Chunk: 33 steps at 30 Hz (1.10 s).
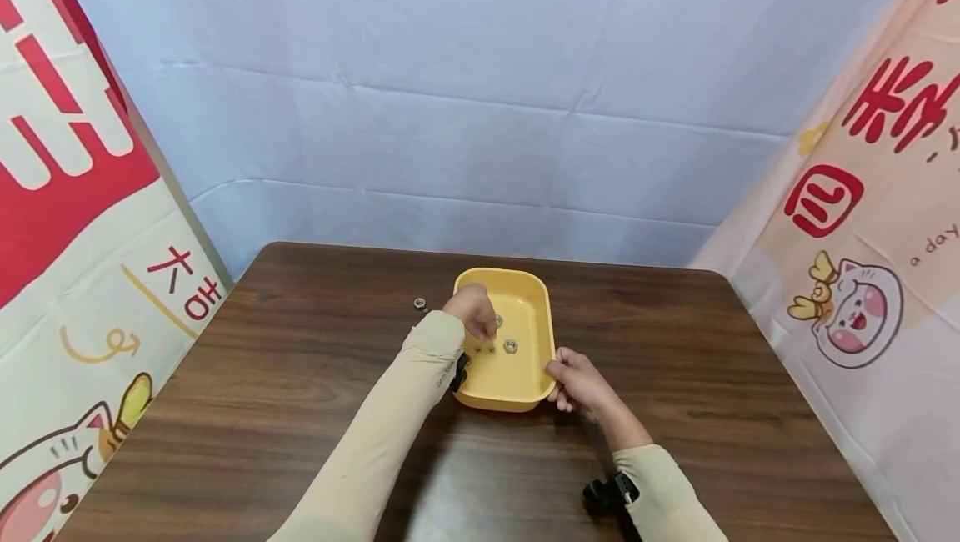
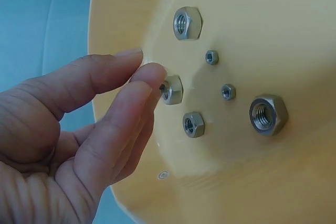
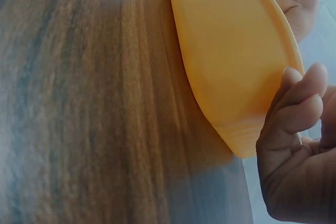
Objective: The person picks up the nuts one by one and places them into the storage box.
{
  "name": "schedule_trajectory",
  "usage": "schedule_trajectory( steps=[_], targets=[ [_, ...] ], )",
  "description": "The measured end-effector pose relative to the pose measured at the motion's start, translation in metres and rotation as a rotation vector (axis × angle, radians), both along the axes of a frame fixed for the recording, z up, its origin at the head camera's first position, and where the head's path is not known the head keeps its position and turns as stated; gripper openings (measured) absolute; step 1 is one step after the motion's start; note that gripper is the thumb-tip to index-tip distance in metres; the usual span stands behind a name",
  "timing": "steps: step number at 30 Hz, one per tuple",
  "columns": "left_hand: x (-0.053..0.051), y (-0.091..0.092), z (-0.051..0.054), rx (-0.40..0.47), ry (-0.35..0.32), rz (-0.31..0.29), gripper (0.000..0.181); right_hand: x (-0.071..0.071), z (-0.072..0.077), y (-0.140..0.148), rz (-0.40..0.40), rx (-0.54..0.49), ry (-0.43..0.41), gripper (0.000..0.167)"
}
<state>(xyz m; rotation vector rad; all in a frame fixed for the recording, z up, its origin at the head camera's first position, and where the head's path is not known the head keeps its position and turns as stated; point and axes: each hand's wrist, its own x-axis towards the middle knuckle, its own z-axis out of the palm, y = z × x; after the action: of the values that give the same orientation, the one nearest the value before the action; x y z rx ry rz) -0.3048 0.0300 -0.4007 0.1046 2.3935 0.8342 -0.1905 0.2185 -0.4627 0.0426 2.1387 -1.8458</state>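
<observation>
A yellow rectangular tray point(image 1: 528, 375) stands on the table, with several steel hex nuts in it, among them a large nut point(image 2: 269, 115) and a small nut point(image 2: 228, 92). My left hand point(image 1: 474, 311) is over the tray's left side, thumb and fingertips close together. In the left wrist view, a medium nut point(image 2: 173, 91) is partly behind its fingertips; whether they pinch something small is hidden. My right hand point(image 1: 577, 382) grips the tray's right rim near the front corner, thumb on the rim and fingers outside.
Left of the tray, another nut point(image 1: 419, 303) lies on the dark wooden table point(image 1: 300, 375), with smaller pieces beside it, partly hidden by the left sleeve. A pale cloth point(image 1: 450, 108) hangs behind the table, and printed banners point(image 1: 847, 275) flank it.
</observation>
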Motion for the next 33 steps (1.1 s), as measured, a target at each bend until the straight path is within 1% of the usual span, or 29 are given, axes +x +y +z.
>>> schedule_trajectory(
  steps=[2,5,7,11,13,15,17,19,21,22,24,25,27,29,30,33],
  targets=[
    [0.000,0.000,0.000,0.011,-0.003,0.011,0.063,-0.001,-0.002,0.000,-0.002,0.000,0.007,0.010],
    [0.001,0.001,0.001,0.018,-0.001,0.021,0.047,-0.002,-0.003,0.000,-0.005,-0.003,0.009,0.010],
    [0.001,0.001,0.002,0.020,0.001,0.027,0.040,-0.002,-0.002,-0.001,-0.007,-0.006,0.005,0.009],
    [0.002,0.000,0.002,0.026,0.002,0.035,0.033,-0.001,-0.002,-0.001,-0.011,-0.008,0.001,0.009],
    [0.002,0.000,0.003,0.020,0.022,0.022,0.024,-0.001,-0.002,-0.001,-0.009,-0.009,-0.001,0.009],
    [0.003,-0.001,0.004,0.005,0.065,-0.026,0.015,-0.001,-0.002,-0.001,-0.004,-0.008,-0.002,0.009],
    [0.005,-0.003,0.005,-0.014,0.131,-0.108,0.019,-0.001,-0.002,-0.001,0.000,-0.008,-0.004,0.009],
    [0.007,-0.004,0.007,-0.026,0.192,-0.209,0.019,-0.001,-0.003,-0.002,-0.001,-0.008,-0.005,0.009],
    [0.008,-0.005,0.008,-0.046,0.245,-0.316,0.013,-0.002,-0.003,-0.002,-0.004,-0.009,-0.005,0.009],
    [0.008,-0.006,0.008,-0.058,0.268,-0.362,0.014,-0.002,-0.003,-0.002,-0.004,-0.009,-0.004,0.009],
    [0.008,-0.007,0.008,-0.098,0.315,-0.444,0.026,-0.003,-0.003,-0.002,-0.005,-0.012,0.000,0.009],
    [0.008,-0.007,0.008,-0.123,0.335,-0.474,0.031,-0.003,-0.003,-0.002,-0.005,-0.011,0.002,0.009],
    [0.008,-0.008,0.007,-0.168,0.376,-0.516,0.034,-0.003,-0.003,-0.001,-0.002,-0.011,0.002,0.009],
    [0.007,-0.009,0.006,-0.198,0.405,-0.532,0.032,-0.003,-0.003,-0.001,0.005,-0.017,0.001,0.009],
    [0.007,-0.009,0.005,-0.201,0.408,-0.530,0.031,-0.002,-0.003,0.000,0.007,-0.021,-0.003,0.009],
    [0.007,-0.010,0.004,-0.205,0.419,-0.526,0.029,0.003,0.008,-0.002,0.020,-0.030,-0.007,0.009]
  ],
)
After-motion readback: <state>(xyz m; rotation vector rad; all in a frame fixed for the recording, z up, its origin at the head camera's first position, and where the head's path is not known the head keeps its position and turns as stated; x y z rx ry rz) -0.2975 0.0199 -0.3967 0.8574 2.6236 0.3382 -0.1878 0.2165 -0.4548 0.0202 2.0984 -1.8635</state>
